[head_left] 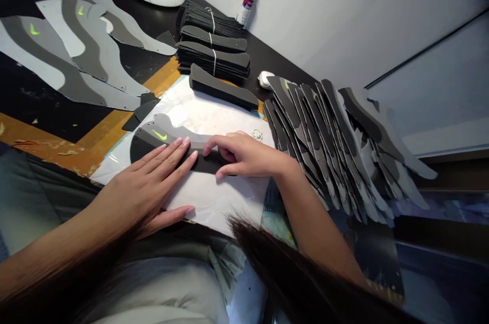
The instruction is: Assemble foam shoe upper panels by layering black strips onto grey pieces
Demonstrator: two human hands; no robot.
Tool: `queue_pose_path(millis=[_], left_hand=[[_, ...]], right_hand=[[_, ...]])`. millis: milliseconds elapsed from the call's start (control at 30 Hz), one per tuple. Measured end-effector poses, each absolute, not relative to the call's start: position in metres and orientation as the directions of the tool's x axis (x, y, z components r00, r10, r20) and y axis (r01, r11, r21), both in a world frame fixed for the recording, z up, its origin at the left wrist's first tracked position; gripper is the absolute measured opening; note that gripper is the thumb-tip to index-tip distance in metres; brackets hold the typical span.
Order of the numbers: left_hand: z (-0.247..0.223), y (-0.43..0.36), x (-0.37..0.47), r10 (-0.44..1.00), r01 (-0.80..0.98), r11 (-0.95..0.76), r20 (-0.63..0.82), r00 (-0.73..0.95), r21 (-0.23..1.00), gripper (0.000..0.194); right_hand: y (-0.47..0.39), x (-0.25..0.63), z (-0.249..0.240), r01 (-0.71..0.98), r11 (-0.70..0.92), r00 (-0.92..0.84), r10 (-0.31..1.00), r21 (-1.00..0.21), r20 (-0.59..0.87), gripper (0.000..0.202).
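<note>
My left hand (pixel 156 181) lies flat, fingers straight and thumb spread wide, fingertips on the layered grey panel (pixel 168 128) near the left edge of the white sheet (pixel 237 199), at the worktop's (pixel 267 54) near side. I see my right hand (pixel 242 153) half-curled over the panel's black strip (pixel 206 165), thumb and forefinger narrowly apart; whether they grip, I can't tell.

Single head-worn view; faces forward and down from close above bare left hand (pixel 147 184) and bare right hand (pixel 244 153).
</note>
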State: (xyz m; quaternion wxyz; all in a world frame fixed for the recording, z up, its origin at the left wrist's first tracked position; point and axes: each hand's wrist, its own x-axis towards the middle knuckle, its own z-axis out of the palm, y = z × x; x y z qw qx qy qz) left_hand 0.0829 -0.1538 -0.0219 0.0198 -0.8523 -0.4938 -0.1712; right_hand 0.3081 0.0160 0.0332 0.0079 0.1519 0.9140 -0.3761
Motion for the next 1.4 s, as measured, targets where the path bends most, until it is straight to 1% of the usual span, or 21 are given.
queue_pose_path(millis=[133, 200, 267, 333, 400, 467, 533, 600, 700, 767, 867, 967, 1067, 1133, 1200, 1333, 1400], left_hand=[[-0.022, -0.154, 0.080, 0.828, 0.835, -0.527, 0.313, 0.465, 0.156, 0.086], [-0.020, -0.153, 0.071, 0.830, 0.814, -0.541, 0.291, 0.476, 0.210, 0.087], [-0.014, -0.151, 0.057, 0.853, 0.801, -0.517, 0.262, 0.452, 0.302, 0.080], [-0.006, -0.148, 0.040, 0.884, 0.807, -0.464, 0.258, 0.391, 0.367, 0.064], [0.002, -0.147, 0.023, 0.906, 0.828, -0.410, 0.277, 0.321, 0.383, 0.047], [0.010, -0.148, 0.010, 0.927, 0.860, -0.349, 0.271, 0.258, 0.373, 0.038], [0.016, -0.151, 0.003, 0.949, 0.891, -0.280, 0.243, 0.201, 0.358, 0.037], [0.021, -0.154, 0.001, 0.961, 0.903, -0.246, 0.211, 0.179, 0.352, 0.038], [0.025, -0.154, 0.004, 0.968, 0.902, -0.236, 0.168, 0.186, 0.361, 0.039], [0.025, -0.151, 0.006, 0.972, 0.903, -0.224, 0.146, 0.182, 0.366, 0.041], [0.019, -0.145, 0.006, 0.964, 0.893, -0.251, 0.185, 0.193, 0.374, 0.042], [0.012, -0.144, 0.005, 0.943, 0.879, -0.303, 0.249, 0.221, 0.368, 0.039], [0.009, -0.150, 0.013, 0.932, 0.871, -0.329, 0.273, 0.237, 0.366, 0.035], [0.010, -0.156, 0.023, 0.933, 0.875, -0.325, 0.271, 0.236, 0.358, 0.032], [0.011, -0.160, 0.035, 0.943, 0.879, -0.302, 0.253, 0.218, 0.368, 0.031], [0.011, -0.164, 0.049, 0.965, 0.866, -0.247, 0.196, 0.176, 0.436, 0.035], [0.011, -0.164, 0.049, 0.969, 0.867, -0.237, 0.174, 0.177, 0.437, 0.037]], right_hand=[[0.013, 0.309, 0.036, 0.323, 0.692, -0.942, 0.303, -0.646, -0.147, 0.041], [0.012, 0.309, 0.036, 0.316, 0.686, -0.944, 0.298, -0.656, -0.143, 0.047], [0.010, 0.309, 0.036, 0.314, 0.679, -0.943, 0.305, -0.664, -0.134, 0.054], [0.007, 0.307, 0.036, 0.343, 0.688, -0.931, 0.342, -0.639, -0.132, 0.054], [0.003, 0.304, 0.035, 0.385, 0.708, -0.912, 0.389, -0.591, -0.128, 0.049], [-0.001, 0.301, 0.035, 0.423, 0.732, -0.894, 0.432, -0.534, -0.116, 0.046], [-0.006, 0.299, 0.034, 0.455, 0.761, -0.879, 0.466, -0.463, -0.097, 0.043], [-0.011, 0.296, 0.033, 0.467, 0.794, -0.873, 0.483, -0.388, -0.062, 0.044], [-0.019, 0.291, 0.029, 0.445, 0.844, -0.877, 0.479, -0.299, 0.046, 0.046], [-0.023, 0.288, 0.027, 0.417, 0.869, -0.880, 0.460, -0.267, 0.122, 0.044], [-0.024, 0.288, 0.025, 0.357, 0.887, -0.896, 0.414, -0.292, 0.159, 0.043], [-0.016, 0.294, 0.028, 0.319, 0.876, -0.917, 0.381, -0.362, 0.116, 0.037], [-0.004, 0.304, 0.033, 0.282, 0.846, -0.937, 0.345, -0.453, 0.062, 0.036], [0.000, 0.310, 0.035, 0.261, 0.821, -0.945, 0.324, -0.507, 0.038, 0.040], [0.001, 0.312, 0.036, 0.250, 0.807, -0.949, 0.315, -0.534, 0.031, 0.043], [-0.003, 0.312, 0.036, 0.238, 0.808, -0.953, 0.301, -0.539, 0.030, 0.039], [-0.005, 0.311, 0.036, 0.239, 0.810, -0.954, 0.298, -0.536, 0.025, 0.036]])
